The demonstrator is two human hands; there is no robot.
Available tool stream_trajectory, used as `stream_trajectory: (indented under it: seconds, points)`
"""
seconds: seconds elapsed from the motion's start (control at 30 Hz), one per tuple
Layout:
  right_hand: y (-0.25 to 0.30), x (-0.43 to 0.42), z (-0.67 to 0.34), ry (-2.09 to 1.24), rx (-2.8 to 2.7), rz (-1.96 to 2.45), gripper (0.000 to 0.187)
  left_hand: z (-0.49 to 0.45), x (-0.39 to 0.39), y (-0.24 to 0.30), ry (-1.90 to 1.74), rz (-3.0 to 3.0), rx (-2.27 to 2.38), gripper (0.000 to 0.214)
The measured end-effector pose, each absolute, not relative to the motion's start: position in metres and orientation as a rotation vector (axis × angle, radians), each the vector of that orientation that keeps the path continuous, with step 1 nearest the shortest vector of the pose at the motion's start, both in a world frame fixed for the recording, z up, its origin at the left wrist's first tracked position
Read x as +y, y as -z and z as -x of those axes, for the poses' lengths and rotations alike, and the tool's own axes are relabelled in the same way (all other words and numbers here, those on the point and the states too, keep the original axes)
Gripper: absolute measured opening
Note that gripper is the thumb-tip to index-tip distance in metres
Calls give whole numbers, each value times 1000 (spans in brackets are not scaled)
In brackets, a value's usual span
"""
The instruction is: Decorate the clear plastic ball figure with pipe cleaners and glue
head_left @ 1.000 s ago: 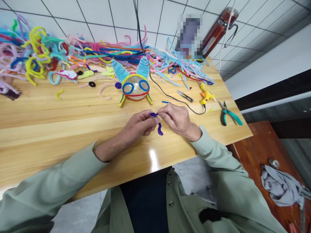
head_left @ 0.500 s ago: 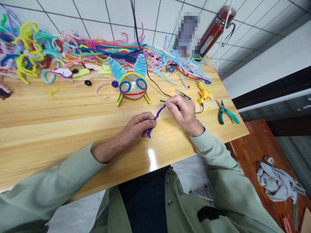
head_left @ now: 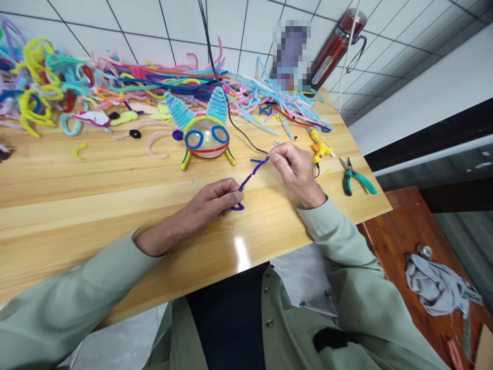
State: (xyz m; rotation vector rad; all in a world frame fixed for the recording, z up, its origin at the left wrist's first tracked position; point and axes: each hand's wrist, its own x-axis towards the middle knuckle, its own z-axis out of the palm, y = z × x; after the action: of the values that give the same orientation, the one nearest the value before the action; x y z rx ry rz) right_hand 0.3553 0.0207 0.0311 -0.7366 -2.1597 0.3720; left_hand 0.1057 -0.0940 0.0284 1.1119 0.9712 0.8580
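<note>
A purple pipe cleaner point(head_left: 253, 174) stretches at a slant between my two hands above the wooden table. My left hand point(head_left: 219, 198) pinches its lower part, and a curled end pokes out below the fingers. The upper end is pinched between thumb and forefinger of my right hand point(head_left: 293, 167). Just beyond my hands stands a clear round figure point(head_left: 207, 137) with light blue ears, blue eye rings, a red band and yellow-green legs. Close to my right hand lies a short blue piece point(head_left: 256, 161); scissors behind that hand are mostly hidden.
Pipe cleaners point(head_left: 154, 82) of many colours are heaped along the wall. To the right lie a yellow glue gun point(head_left: 320, 146) and teal-handled pliers point(head_left: 356, 179). A red thermos point(head_left: 337, 49) leans at the back. A black cable point(head_left: 239, 128) crosses the table point(head_left: 96, 205).
My right hand has moved slightly away from my left, and a longer stretch of pipe cleaner shows between them. The view has shifted a little.
</note>
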Motion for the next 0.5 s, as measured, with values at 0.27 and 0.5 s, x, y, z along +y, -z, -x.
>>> stream_trajectory:
  seconds: [0.27, 0.5]
  points:
    - [-29, 22, -355, -393, -2127, 739, 38, -111, -95, -21, -948, -909, 935, 27]
    - [-27, 24, -356, -390, -2101, 811, 38, -112, -94, -24, -961, -874, 1036, 22]
